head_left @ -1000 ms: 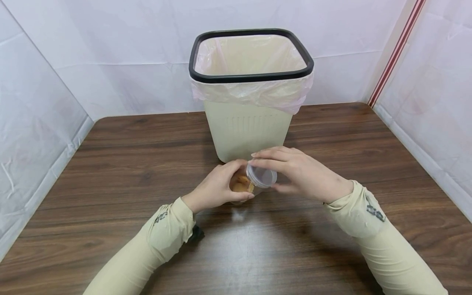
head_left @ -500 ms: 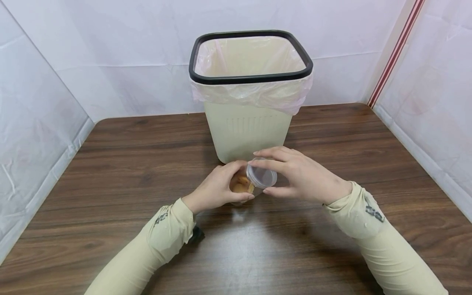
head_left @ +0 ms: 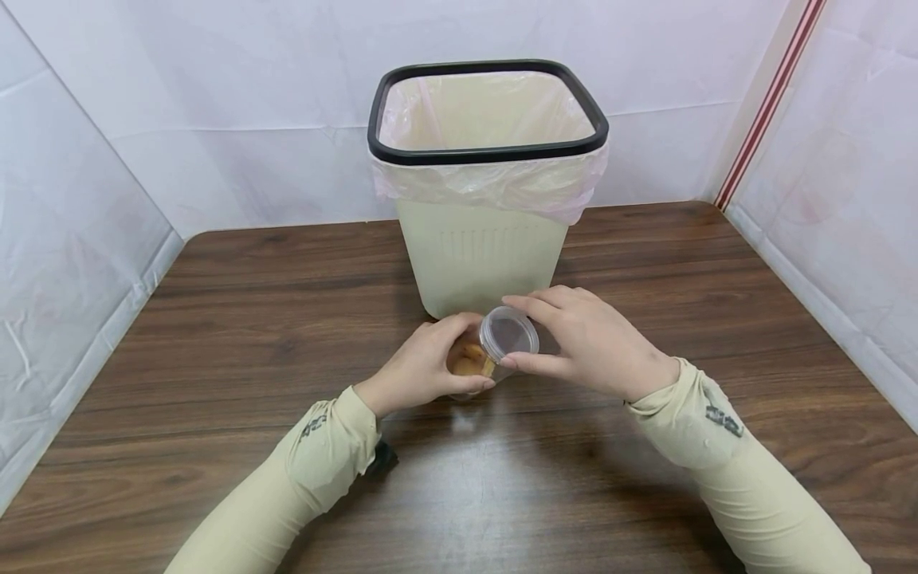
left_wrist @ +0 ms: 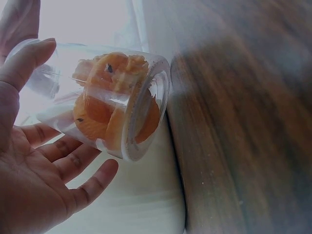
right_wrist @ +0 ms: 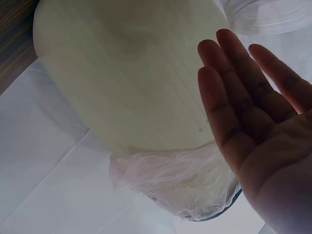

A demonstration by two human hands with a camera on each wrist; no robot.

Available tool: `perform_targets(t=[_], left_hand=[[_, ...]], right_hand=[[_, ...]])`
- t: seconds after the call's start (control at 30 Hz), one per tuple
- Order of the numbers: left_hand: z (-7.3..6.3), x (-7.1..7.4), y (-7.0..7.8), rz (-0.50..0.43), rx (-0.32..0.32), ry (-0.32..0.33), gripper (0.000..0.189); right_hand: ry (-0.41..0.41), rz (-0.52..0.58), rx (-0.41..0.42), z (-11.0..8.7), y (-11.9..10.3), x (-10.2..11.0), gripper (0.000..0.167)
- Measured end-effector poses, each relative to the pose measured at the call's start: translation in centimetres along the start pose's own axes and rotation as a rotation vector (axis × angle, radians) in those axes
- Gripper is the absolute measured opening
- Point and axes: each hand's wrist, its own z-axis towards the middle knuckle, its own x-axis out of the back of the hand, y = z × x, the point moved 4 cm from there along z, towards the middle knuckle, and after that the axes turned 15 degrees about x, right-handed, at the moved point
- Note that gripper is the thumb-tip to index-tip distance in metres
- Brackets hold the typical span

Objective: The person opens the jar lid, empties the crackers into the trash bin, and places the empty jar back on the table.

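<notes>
Bin (head_left: 480, 259) stands at the rear centre of the counter (head_left: 237, 359), before the back sheet (head_left: 251, 171); liner (head_left: 495, 187) lies inside and hangs outside below the rim. In front of the bin, jar (left_wrist: 165, 85) is between left grip (head_left: 423, 367) and right grip (head_left: 598, 341), solid pieces (left_wrist: 100, 105) within near its base.

Booth-like workspace (white sheeting (head_left: 251, 72) on three sides) around a wood-grain table (head_left: 272, 311).

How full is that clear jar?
Partly filled: in the left wrist view, the clear jar holds orange pieces near its base, leaving space toward its top.
</notes>
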Motion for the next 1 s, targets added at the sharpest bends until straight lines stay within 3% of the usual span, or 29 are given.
perform_targets(t=[0.47, 1.0], left_hand=[[-0.1, 0.0, 0.0, 0.002, 0.008, -0.003, 0.059], [-0.1, 0.0, 0.1, -0.007, 0.009, -0.009, 0.06]], right_hand=[[0.025, -0.077, -0.107, 0.1, -0.1, -0.9, 0.067], [0.034, 0.008, -0.01, 0.2, -0.1, -1.0, 0.064]])
